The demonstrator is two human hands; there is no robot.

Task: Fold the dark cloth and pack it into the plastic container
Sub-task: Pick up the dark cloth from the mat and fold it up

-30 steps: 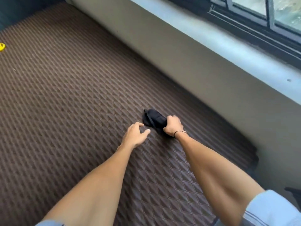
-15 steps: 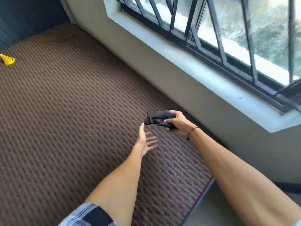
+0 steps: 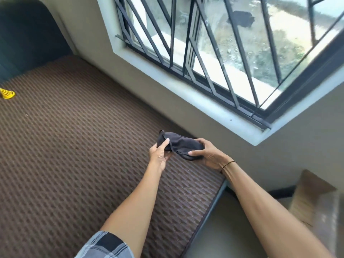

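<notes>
The dark cloth (image 3: 178, 144) is a small folded bundle held in the air above the brown quilted mattress (image 3: 74, 146), near its right edge. My left hand (image 3: 159, 155) pinches the bundle's left end with the thumb on top. My right hand (image 3: 208, 155) grips its right end, thumb pressed on the near side. No plastic container shows in this view.
A barred window (image 3: 204, 53) with a pale sill runs along the wall beyond the mattress. A yellow object (image 3: 7, 94) lies at the far left of the mattress. A cardboard box (image 3: 316, 202) stands on the floor at the lower right. A dark headboard (image 3: 28, 34) rises at the upper left.
The cloth was lifted off the mattress by my right hand, and my left hand has now taken hold of its other end. The view has tilted up toward the window.
</notes>
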